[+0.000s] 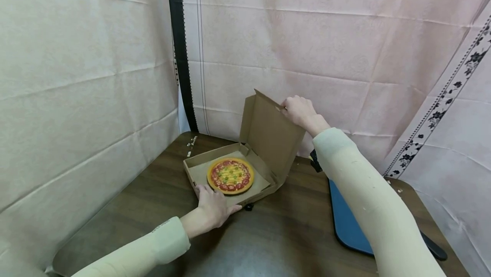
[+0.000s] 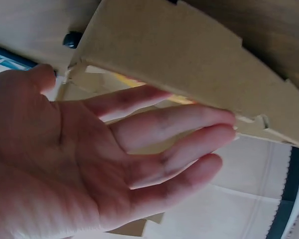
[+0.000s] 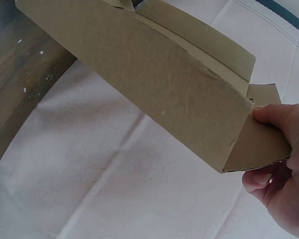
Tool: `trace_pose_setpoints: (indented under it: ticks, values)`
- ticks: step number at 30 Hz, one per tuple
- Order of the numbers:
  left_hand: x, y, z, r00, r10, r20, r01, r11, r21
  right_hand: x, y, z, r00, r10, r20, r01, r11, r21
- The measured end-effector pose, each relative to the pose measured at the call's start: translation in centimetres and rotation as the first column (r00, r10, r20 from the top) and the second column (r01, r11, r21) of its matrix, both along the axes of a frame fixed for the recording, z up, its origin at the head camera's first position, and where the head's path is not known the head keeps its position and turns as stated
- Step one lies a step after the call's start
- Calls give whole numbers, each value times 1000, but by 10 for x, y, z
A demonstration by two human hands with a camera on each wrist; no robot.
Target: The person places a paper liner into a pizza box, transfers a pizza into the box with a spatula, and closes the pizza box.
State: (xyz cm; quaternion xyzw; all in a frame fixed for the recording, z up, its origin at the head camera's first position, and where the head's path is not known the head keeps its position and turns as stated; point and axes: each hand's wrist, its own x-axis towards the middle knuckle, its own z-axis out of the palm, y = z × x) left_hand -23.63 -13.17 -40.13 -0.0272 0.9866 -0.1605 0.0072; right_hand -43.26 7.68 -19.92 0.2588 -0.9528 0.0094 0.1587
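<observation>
A brown cardboard pizza box (image 1: pixel 212 154) sits on the table with its lid (image 1: pixel 273 136) raised toward the right. Inside lies a round pizza (image 1: pixel 231 176) with a yellow crust, red slices and green bits, on a pale liner. My left hand (image 1: pixel 211 209) is at the box's near left edge. In the left wrist view its fingers stretch out loosely, fingertips right at the box wall (image 2: pixel 164 55). Up at the lid's free edge, my right hand (image 1: pixel 300 111) pinches the cardboard. The right wrist view shows the thumb on a folded flap (image 3: pixel 261 142) of the lid, fingers curled beneath.
A blue board (image 1: pixel 347 221) lies on the brown table (image 1: pixel 299 221) at right, partly under the right forearm, with a black handle (image 1: pixel 433 246) near it. Small black objects sit by the box's front corner (image 1: pixel 249 206) and behind the right sleeve. Pale curtains hang behind.
</observation>
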Motion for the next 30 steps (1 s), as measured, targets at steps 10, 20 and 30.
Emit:
trace_pose_setpoints:
  ticks: [10, 20, 30]
  values:
    - [17, 15, 9, 996, 39, 78, -37, 999, -22, 4, -1, -5, 997, 69, -30, -68, 997, 31]
    - [-49, -65, 57, 960, -259, 104, 197, 892, 407, 5, 0, 0, 995, 82, -50, -79, 994, 70]
    - [-110, -171, 50, 913, -238, 331, 62, 884, 463, 10, -5, 2, 994, 99, -50, -95, 992, 82]
